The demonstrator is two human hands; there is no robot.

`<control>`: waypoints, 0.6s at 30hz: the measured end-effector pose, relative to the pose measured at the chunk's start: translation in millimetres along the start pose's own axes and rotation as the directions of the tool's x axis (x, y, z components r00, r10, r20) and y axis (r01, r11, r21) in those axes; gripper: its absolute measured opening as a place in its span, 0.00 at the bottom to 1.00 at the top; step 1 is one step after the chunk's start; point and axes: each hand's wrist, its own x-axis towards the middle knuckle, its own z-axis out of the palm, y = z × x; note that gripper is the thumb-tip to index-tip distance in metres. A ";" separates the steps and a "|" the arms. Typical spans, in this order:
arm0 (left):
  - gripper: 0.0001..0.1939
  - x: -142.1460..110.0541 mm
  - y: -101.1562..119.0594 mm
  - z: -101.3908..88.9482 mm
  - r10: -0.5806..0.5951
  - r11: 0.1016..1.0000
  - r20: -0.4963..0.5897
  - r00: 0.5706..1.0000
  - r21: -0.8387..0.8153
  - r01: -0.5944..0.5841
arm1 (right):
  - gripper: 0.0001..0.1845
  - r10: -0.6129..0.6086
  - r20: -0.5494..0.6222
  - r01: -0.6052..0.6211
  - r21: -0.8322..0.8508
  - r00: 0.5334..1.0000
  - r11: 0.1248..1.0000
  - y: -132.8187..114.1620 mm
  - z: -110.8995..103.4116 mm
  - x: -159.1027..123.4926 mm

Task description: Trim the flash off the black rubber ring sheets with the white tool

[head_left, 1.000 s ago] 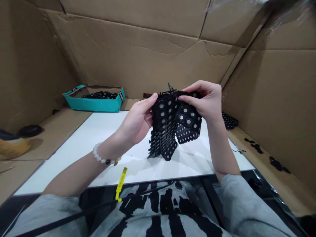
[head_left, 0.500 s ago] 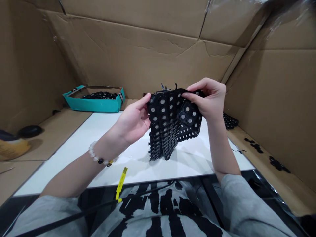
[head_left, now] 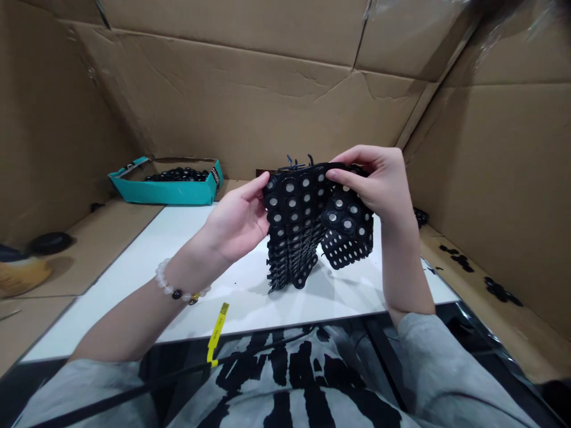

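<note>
Head camera view looks down on two bare hands lifting a black perforated sheet (head_left: 292, 226), studded with round grey centres, over the middle of a white tabletop (head_left: 151, 238); its lowest folds appear to rest on that surface. The left hand (head_left: 238, 223) cups the sheet's left side, fingers angled upward, while the right hand (head_left: 377, 184) pinches the top edge further along, its fingers curled over a thicker flap, so both are closed on the sheet. As far as the view shows, the lower part is gathered into tight, stacked pleats, and the upper part is more loosely spread between the hands, with one panel hanging free at the right. Beyond the sheet, a teal cardboard tray (head_left: 160, 196) sits on a brown cardboard ledge, holding a heap of small black pieces (head_left: 178, 175). More black scraps (head_left: 502, 291) lie on the ledge at the right (they look like offcuts, but they are too small to be sure). Hidden from this angle are the left thumb and the back of the sheet, so the exact hold on that side is uncertain, and the pleats overlap too closely for the layers to be counted. The thin spiky tabs (head_left: 298, 161) along the top edge are also hard to make out, as is the lettering on the tray's corner.
</note>
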 end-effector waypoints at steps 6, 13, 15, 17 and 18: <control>0.11 0.6 -0.5 -2.0 -0.014 0.999 -0.001 1.000 -0.028 0.014 | 0.14 0.026 0.039 -0.026 0.000 0.999 1.000 -4.7 -2.0 0.3; 0.12 9.9 5.5 -2.8 0.012 1.000 0.008 1.000 -0.027 -0.012 | 0.14 0.050 0.209 -0.041 -0.049 0.977 0.998 -8.0 -31.9 -0.9; 0.14 10.7 11.3 -0.4 0.031 0.999 0.014 0.999 -0.018 -0.031 | 0.14 0.091 0.242 -0.072 -0.084 0.966 0.994 -10.7 -54.1 0.8; 0.16 11.9 17.5 0.9 0.038 0.999 0.011 0.999 0.006 -0.038 | 0.14 0.143 0.241 -0.120 -0.110 0.960 0.987 -14.7 -76.8 2.4; 0.17 13.4 20.0 0.6 0.037 0.999 0.004 0.999 0.031 -0.037 | 0.14 0.170 0.232 -0.147 -0.114 0.958 0.983 -17.0 -86.7 2.7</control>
